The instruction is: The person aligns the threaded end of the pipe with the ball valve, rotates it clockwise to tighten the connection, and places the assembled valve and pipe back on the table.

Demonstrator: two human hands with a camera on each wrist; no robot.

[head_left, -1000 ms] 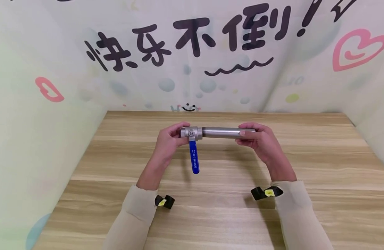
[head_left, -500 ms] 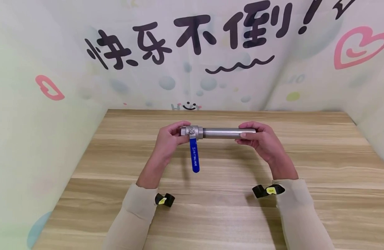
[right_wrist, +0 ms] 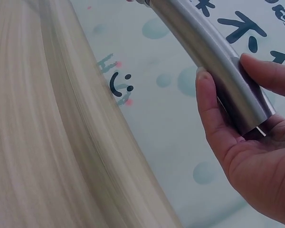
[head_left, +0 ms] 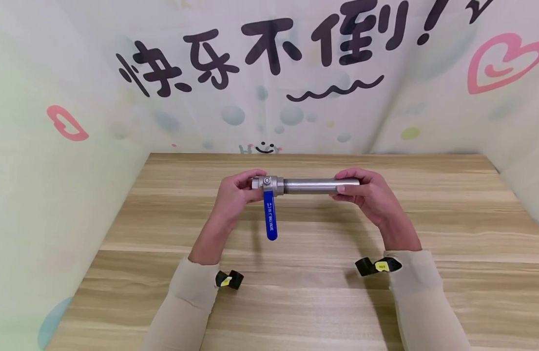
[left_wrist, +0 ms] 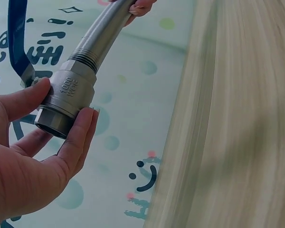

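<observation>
My left hand (head_left: 235,197) grips the body of a steel ball valve (head_left: 275,185) at its left end, thumb and fingers around it. The valve's blue lever handle (head_left: 270,214) points toward me in the head view. A smooth steel pipe (head_left: 311,185) joins the valve's right side, and some thread shows at the joint in the left wrist view (left_wrist: 84,58). My right hand (head_left: 370,197) holds the pipe's far right end between thumb and fingers. In the right wrist view the pipe's end (right_wrist: 249,121) sits inside the curled fingers. Valve and pipe are held level above the table.
A wood-grain table (head_left: 313,302) lies below, with shadows of arms and valve on it. Behind it stands a white printed backdrop (head_left: 199,122) with black characters and hearts. Small black wrist devices (head_left: 229,280) are strapped to both sleeves.
Both hands keep their grip, and valve and pipe stay almost where they were. The lever's lower end has shifted slightly left in the head view.
</observation>
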